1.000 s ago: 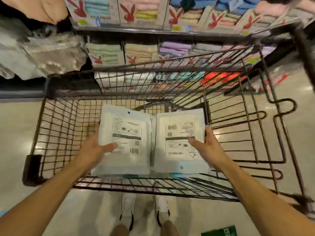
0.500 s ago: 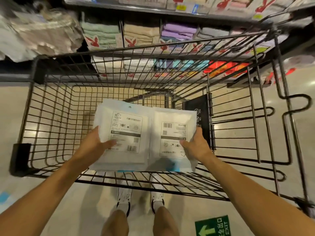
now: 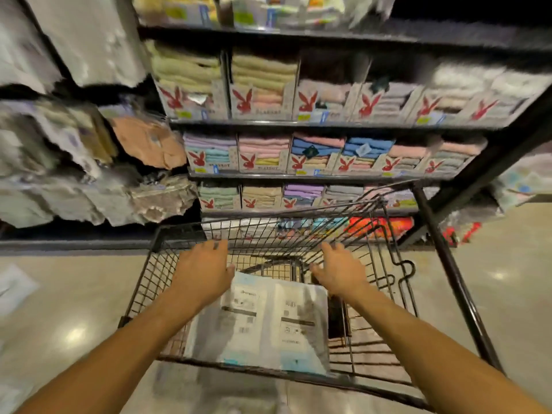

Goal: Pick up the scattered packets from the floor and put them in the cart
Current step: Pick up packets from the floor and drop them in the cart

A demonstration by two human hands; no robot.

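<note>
A: So, what sits in the cart (image 3: 152,279)?

B: Two white packets, flat on its wire bottom close to the near rim. The left packet (image 3: 236,318) lies right against the right packet (image 3: 298,324), printed labels up. A dark thing (image 3: 336,318) stands just right of them, too blurred to name.

A: And the hands?

B: Both are spread wide and hold nothing. The left hand (image 3: 206,270) hovers over the left packet's far corner and the right hand (image 3: 340,273) over the right packet's far corner, the two apart.

A: Beyond the cart?

B: Shelves (image 3: 298,124) of boxes (image 3: 249,161) with a red rabbit mark, each packed with folded towels (image 3: 263,144).
</note>
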